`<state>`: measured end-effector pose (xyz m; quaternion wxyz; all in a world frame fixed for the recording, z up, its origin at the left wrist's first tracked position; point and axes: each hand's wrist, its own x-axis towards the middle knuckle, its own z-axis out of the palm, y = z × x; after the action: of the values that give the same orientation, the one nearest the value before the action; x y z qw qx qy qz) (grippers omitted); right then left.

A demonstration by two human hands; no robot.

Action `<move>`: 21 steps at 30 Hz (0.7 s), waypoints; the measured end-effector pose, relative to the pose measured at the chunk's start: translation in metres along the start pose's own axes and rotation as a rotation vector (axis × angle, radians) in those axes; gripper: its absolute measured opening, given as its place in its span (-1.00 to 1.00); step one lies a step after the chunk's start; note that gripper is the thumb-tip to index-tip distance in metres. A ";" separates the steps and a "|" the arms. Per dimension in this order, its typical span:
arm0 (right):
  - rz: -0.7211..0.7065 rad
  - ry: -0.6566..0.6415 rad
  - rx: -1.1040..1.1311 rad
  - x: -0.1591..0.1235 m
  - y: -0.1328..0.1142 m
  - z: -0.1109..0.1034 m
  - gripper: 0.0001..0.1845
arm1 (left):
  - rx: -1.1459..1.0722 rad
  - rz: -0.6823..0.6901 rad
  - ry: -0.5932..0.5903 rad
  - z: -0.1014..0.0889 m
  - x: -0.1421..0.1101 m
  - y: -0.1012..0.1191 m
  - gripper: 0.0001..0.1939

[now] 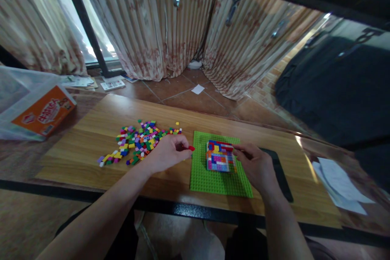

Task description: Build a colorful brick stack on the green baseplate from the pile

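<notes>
My left hand (pixel 168 152) is closed, pinching a small red toy brick (pixel 191 148) between thumb and fingertips, just left of the green baseplate (pixel 221 187). On that baseplate stands a blocky toy brick model (pixel 218 161) in many colours, with red, blue and yellow bricks along its far side. The fingers of my right hand (pixel 257 164) are closed at the model's far right edge, touching it beside the red bricks. Whatever lies between those fingertips is partly hidden. A loose pile of coloured toy bricks (pixel 134 140) spreads behind and left of my left hand.
A dark flat tablet-like object (pixel 278 174) lies right of the baseplate, partly behind my right hand. Papers (pixel 343 183) rest at the far right. A clear plastic bin (pixel 29 107) with an orange label stands at the left. Chains (pixel 234 6) hang from a dark bar above.
</notes>
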<state>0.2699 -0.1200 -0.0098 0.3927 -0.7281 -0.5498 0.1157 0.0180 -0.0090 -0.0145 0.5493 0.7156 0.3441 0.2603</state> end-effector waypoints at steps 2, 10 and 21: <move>-0.096 -0.033 -0.081 0.000 -0.001 0.000 -0.80 | 0.012 -0.005 0.000 -0.001 0.001 -0.001 -0.86; -0.189 -0.060 -0.223 0.000 -0.003 0.003 -0.78 | 0.043 0.022 0.017 -0.001 0.001 -0.002 -0.86; -0.272 -0.040 -0.236 0.001 -0.002 0.011 -0.80 | 0.081 0.038 0.013 0.000 0.001 -0.004 -0.88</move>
<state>0.2618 -0.1140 -0.0153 0.3056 -0.6856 -0.6606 0.0107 0.0176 -0.0073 -0.0181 0.5123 0.7421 0.3443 0.2614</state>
